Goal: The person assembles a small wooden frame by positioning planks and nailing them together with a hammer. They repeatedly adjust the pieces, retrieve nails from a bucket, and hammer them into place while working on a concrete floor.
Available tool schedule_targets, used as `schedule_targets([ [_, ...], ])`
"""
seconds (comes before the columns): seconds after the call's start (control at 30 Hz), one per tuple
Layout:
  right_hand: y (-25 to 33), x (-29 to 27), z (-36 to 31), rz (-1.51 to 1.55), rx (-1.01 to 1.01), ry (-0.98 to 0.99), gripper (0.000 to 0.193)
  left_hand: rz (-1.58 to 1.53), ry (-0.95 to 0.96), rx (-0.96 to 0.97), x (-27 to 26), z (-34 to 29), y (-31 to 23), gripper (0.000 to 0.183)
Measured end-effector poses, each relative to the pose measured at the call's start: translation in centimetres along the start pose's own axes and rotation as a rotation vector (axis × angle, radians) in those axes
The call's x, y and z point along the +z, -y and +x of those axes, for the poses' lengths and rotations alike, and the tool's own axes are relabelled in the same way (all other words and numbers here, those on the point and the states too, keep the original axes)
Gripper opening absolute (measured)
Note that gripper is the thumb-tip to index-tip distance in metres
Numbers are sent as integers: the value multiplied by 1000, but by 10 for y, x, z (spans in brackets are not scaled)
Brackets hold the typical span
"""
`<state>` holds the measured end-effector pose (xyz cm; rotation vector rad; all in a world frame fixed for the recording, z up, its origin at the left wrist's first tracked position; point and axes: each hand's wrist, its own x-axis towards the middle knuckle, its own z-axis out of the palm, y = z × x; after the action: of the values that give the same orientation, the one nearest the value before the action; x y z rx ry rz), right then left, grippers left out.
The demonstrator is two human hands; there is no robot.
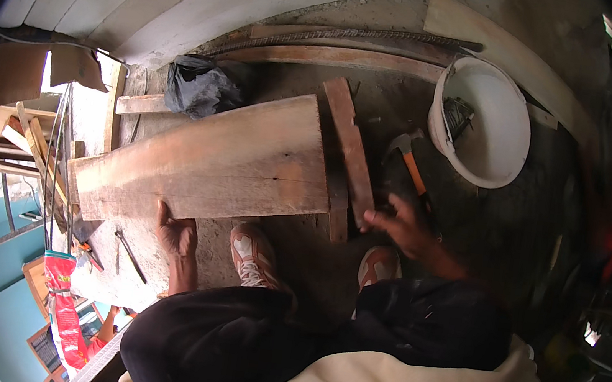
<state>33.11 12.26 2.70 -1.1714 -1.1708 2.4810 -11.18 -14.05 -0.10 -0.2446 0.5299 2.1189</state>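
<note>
A wide, weathered wooden board (225, 157) lies slantwise in front of me. My left hand (178, 237) grips its near edge, thumb on top and the other fingers mostly hidden below. To the right of the board is a narrow reddish-brown wood strip (350, 147) with a notched edge. At that strip's near end, my right hand (405, 231) has its fingers apart, and one fingertip meets the strip's edge. A claw hammer (411, 166) with an orange and black handle lies on the floor just beyond my right hand.
A white bucket (495, 131) stands tilted at the far right, with dark metal pieces at its side. A black plastic bag (200, 88) sits behind the board. Long planks and a ribbed steel bar (342, 35) line the wall. A red and white sack (64, 298) hangs at left.
</note>
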Motion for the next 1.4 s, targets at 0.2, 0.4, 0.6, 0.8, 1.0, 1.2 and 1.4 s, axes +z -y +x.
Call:
schedule_targets([
  [0.2, -57, 29, -8, -31, 19, 117, 62, 118, -147, 95, -18, 3, -4, 35],
  [0.4, -66, 34, 5, -146, -82, 126, 65, 103, -169, 63, -23, -1, -4, 35],
  [0.6, -61, 38, 5, -11, -64, 134, 59, 17, -25, -128, -32, -1, -15, 32],
  [0.8, -58, 39, 1, 25, -53, 135, 57, 22, -54, -119, -33, 2, -15, 33],
  [1.0, -58, 37, 1, -45, -54, 125, 56, 54, -112, -88, -24, -1, -7, 32],
  [1.2, -62, 36, 6, -59, -77, 118, 51, 30, -49, -159, -21, -1, -11, 30],
  [1.4, -58, 36, 5, -44, -8, 160, 61, 85, -144, -104, -21, -3, -6, 29],
])
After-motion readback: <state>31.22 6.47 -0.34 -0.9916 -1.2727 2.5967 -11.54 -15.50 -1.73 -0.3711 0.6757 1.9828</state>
